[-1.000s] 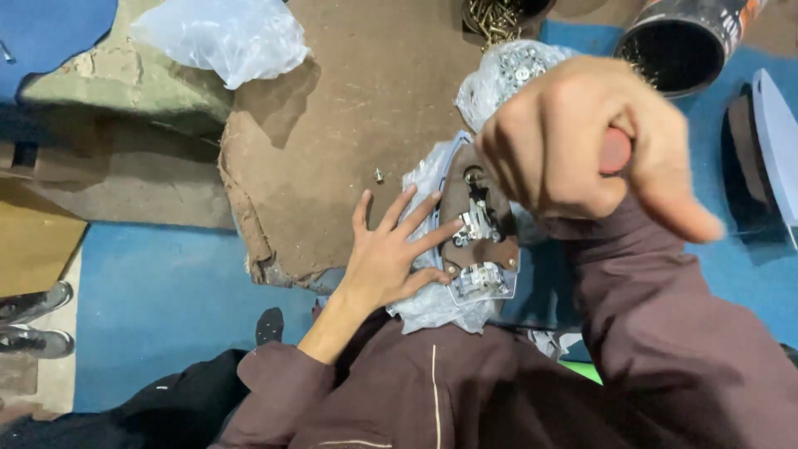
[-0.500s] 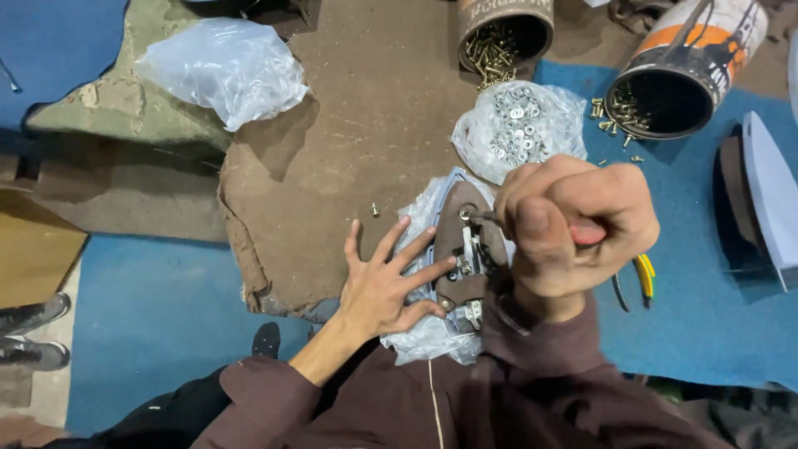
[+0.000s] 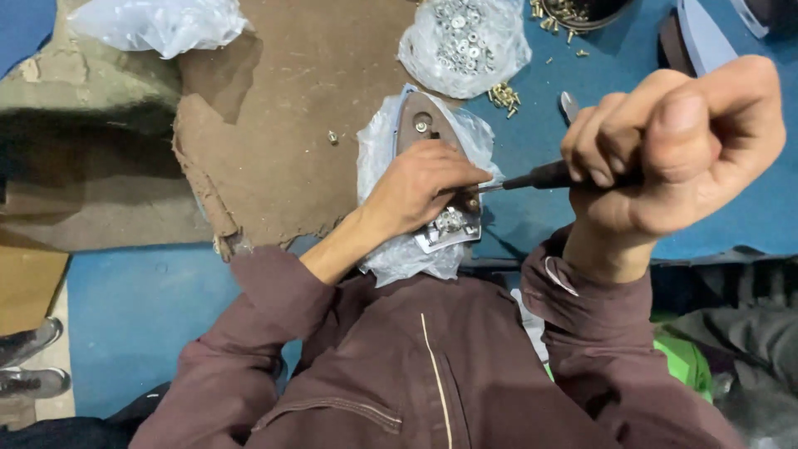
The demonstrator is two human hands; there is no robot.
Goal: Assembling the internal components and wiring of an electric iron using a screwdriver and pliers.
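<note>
A brown pointed iron soleplate point(image 3: 428, 133) with metal fittings lies on clear plastic wrap in front of me. My left hand point(image 3: 420, 187) presses down on its middle, fingers curled over the fittings. My right hand point(image 3: 673, 145) is raised close to the camera, fist closed around the handle of a screwdriver point(image 3: 532, 178). The screwdriver's dark shaft points left, with its tip at the fittings beside my left fingers.
An open plastic bag of washers point(image 3: 461, 41) lies beyond the soleplate, loose brass screws point(image 3: 503, 94) beside it. A tin of screws point(image 3: 582, 10) stands at the top. Torn brown cardboard point(image 3: 274, 150) covers the blue floor point(image 3: 133, 308); another clear bag point(image 3: 162, 23) sits top left.
My left hand went from spread flat to curled on the plate. My right hand swung right and brought the screwdriver tip down to the fittings. The camera moved closer.
</note>
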